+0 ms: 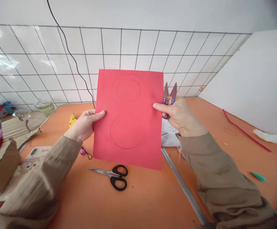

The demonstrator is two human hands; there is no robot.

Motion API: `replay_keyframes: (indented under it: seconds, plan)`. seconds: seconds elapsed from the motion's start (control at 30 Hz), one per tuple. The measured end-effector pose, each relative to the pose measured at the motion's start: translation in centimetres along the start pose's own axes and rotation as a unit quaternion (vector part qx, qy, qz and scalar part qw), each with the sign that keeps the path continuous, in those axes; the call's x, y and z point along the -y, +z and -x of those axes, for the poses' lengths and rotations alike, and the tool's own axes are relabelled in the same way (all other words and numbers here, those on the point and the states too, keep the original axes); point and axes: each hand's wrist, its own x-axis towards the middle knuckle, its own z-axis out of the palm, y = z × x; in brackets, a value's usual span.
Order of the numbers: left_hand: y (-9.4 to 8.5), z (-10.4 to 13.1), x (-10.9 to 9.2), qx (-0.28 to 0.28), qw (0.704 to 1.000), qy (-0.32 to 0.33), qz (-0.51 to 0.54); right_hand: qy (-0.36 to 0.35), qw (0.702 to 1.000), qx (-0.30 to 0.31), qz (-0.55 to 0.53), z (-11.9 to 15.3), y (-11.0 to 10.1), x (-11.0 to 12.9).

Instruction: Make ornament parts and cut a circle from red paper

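A red sheet of paper (128, 109) is held up over the table, with rings and a circle drawn on it in dark line. My left hand (87, 124) pinches its left edge, thumb on the front. At the right edge, my right hand (174, 111) presses its thumb on the paper and also grips purple-handled scissors (173, 92), their two blades apart and pointing up. Part of the scissors' handles is hidden by the fingers. Below the sheet, black-handled scissors (113, 173) lie on the orange table (138, 210).
Cardboard (6, 156), a phone (34, 152) and a glass jar (44, 106) are on the left. A metal strip (184, 184) runs along the table beneath my right arm. White cloth (169, 135) lies behind the paper; a magenta stick (245, 130) and a green piece (258, 176) are at right.
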Motion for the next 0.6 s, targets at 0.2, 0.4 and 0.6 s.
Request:
replay_keyframes:
  seconds: [0.2,0.4,0.6]
  plan:
    - [0.33,-0.16,0.16,-0.040,0.998,0.027,0.030,-0.054,0.998,0.023,-0.009,-0.13,0.17,-0.53]
    - [0.28,-0.27,0.18,-0.065,0.995,0.064,0.040,-0.147,0.988,0.019,0.040,0.26,0.26,-0.39]
    - [0.32,-0.04,0.11,-0.059,0.992,0.110,0.026,-0.135,0.984,-0.017,0.115,0.82,0.48,0.27]
